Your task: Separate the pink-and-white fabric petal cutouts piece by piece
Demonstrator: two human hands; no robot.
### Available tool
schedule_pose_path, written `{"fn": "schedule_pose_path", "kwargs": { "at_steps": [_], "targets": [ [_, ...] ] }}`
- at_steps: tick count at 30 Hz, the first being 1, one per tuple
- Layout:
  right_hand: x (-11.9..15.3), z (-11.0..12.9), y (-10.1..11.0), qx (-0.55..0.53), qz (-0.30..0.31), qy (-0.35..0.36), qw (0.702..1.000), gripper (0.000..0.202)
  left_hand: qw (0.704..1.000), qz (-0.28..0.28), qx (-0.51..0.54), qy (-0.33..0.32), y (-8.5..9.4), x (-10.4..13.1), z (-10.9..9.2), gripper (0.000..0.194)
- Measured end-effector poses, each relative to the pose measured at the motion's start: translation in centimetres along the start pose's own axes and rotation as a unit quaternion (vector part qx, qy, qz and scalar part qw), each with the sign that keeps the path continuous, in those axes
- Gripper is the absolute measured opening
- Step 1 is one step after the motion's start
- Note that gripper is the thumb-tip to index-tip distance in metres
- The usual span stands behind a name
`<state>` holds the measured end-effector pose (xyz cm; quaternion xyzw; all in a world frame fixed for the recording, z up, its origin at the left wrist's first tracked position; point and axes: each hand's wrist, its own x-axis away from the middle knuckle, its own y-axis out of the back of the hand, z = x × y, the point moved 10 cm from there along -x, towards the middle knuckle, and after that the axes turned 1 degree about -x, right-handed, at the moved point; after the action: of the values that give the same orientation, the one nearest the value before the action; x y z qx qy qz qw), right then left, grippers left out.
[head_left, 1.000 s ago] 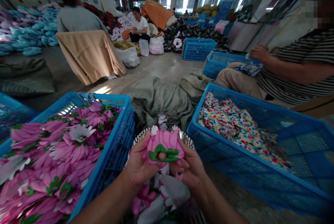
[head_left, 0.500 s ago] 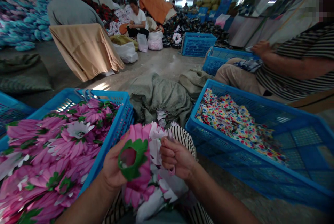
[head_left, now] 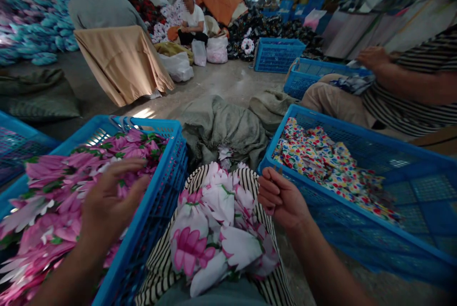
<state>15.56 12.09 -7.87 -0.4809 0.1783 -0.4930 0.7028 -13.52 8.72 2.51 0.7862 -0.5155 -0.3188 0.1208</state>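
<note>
My left hand (head_left: 110, 196) is over the left blue basket (head_left: 143, 206), its fingers spread above pink cloth flowers (head_left: 67, 201) with green centres. Nothing shows in its grasp. My right hand (head_left: 282, 196) is curled closed beside my lap, near the right blue basket (head_left: 335, 203); something small may be between its fingers, but I cannot make it out. White and pink cloth flowers (head_left: 221, 230) lie heaped on the black-and-cream striped cloth (head_left: 159, 258) over my lap.
The right basket holds colourful patterned fabric (head_left: 328, 168). Grey-green sacks (head_left: 224, 125) lie ahead between the baskets. A person in a striped shirt (head_left: 421, 77) sits at the right. A chair draped in tan cloth (head_left: 121, 58) stands at the left, with a person in grey on it.
The pink flower with the green ring has left my left hand, which has moved left over the basket and opened. My right hand has moved right, away from the lap pile, still curled.
</note>
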Motion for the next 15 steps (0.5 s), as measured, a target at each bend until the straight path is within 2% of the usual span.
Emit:
{"fn": "schedule_pose_path", "kwargs": {
  "at_steps": [1, 3, 4, 6, 8, 10, 12, 15],
  "targets": [
    [-0.2, -0.4, -0.1, 0.004, 0.000, -0.005, 1.000, 0.018, 0.996, 0.075, -0.005, -0.057, -3.2, 0.8, -1.6, 0.012],
    [-0.4, -1.0, -0.3, 0.012, 0.001, -0.012, 1.000, 0.018, 0.970, 0.229, -0.015, -0.082, -9.7, 2.6, -2.8, 0.009],
    [-0.5, -1.2, -0.3, 0.013, 0.000, -0.014, 1.000, 0.018, 0.956, 0.276, -0.027, -0.095, -12.2, 3.3, -3.2, 0.012],
    [-0.3, -1.3, 0.1, 0.011, -0.009, -0.015, 1.000, 0.019, 0.935, 0.319, -0.093, -0.121, -15.7, 4.1, -3.4, 0.016],
    [-0.1, -1.0, 0.9, 0.006, -0.021, -0.011, 1.000, 0.019, 0.919, 0.334, -0.157, -0.139, -17.8, 4.4, -3.2, 0.020],
    [0.2, -0.7, 1.7, 0.003, -0.033, -0.002, 0.999, 0.019, 0.912, 0.343, -0.178, -0.136, -18.7, 4.4, -2.9, 0.013],
    [0.4, -0.6, 2.2, 0.005, -0.041, 0.005, 0.999, 0.019, 0.920, 0.345, -0.145, -0.119, -18.8, 4.1, -2.9, 0.003],
    [0.2, -0.6, 2.3, 0.046, -0.050, 0.021, 0.997, 0.022, 0.941, 0.330, -0.021, -0.076, -17.9, 3.3, -3.5, 0.008]
  ]
}}
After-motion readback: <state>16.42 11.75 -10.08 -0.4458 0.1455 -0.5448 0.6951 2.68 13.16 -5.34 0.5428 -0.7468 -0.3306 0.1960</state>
